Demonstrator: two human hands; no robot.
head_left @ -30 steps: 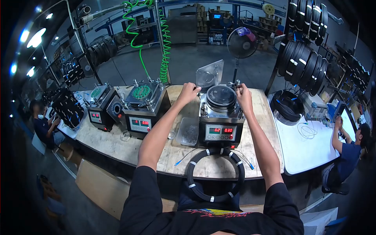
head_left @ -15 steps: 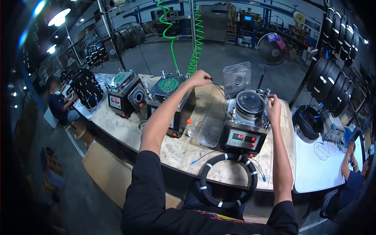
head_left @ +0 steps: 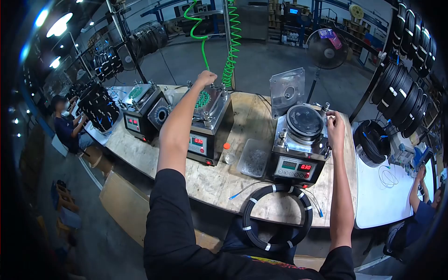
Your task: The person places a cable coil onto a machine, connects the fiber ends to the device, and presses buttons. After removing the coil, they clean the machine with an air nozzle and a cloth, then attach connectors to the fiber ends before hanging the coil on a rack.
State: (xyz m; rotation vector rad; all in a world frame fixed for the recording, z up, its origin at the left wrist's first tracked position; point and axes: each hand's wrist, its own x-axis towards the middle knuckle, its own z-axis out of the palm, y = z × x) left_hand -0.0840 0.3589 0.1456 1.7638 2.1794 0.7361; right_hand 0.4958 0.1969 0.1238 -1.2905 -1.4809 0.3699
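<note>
My left hand point(head_left: 206, 78) is at the back of the middle polishing machine point(head_left: 210, 140), by its rear clamps, with fingers closed; anything inside them is hidden. A green-dotted round fixture point(head_left: 202, 99) sits on that machine, partly behind my forearm. My right hand point(head_left: 335, 122) is curled at the right edge of the right polishing machine point(head_left: 298, 165), beside its clamps. What its fingers grip is too small to make out. On top of this machine is a black round plate point(head_left: 304, 121), with a clear square cover point(head_left: 287, 92) standing raised behind it.
A coiled black cable point(head_left: 247, 214) hangs over the bench's front edge. Between the machines stand a clear tray point(head_left: 253, 158) and an orange-capped bottle point(head_left: 229, 154). Green coiled hoses point(head_left: 228, 70) hang behind. Co-workers sit at far left and right.
My left hand has moved left, from right of the middle machine to above its rear clamps. The right machine's red display now reads 0.30. My right hand stays beside the plate.
</note>
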